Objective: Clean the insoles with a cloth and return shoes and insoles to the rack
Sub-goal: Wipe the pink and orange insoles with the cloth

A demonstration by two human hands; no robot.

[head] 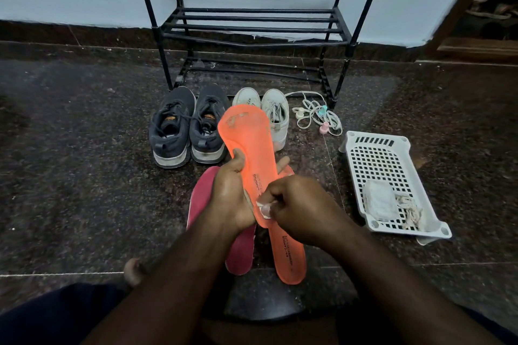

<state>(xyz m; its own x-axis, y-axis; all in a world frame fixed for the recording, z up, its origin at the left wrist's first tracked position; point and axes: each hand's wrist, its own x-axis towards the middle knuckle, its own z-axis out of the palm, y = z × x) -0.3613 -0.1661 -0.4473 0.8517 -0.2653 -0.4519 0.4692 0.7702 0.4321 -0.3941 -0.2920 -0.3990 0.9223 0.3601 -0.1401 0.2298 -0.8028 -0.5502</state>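
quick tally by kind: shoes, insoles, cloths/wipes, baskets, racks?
Shoes: 4, dark pair and white pair
Insoles: 3 visible, orange held one, orange one on floor, pink
Cloths: 1 in right hand, small white piece
Baskets: 1
Racks: 1
Total: 10

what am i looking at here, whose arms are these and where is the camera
There is no machine here: these are a person's own two arms, filmed by a camera worn on their head, looking down. The left hand grips an orange insole, raised off the floor. The right hand pinches a small white cloth against its heel end. On the dark floor lie another orange insole and a red insole, partly under the arms. Beyond stand dark grey shoes, white shoes, loose laces and a black rack with nothing on its shelves. A white basket sits to the right.
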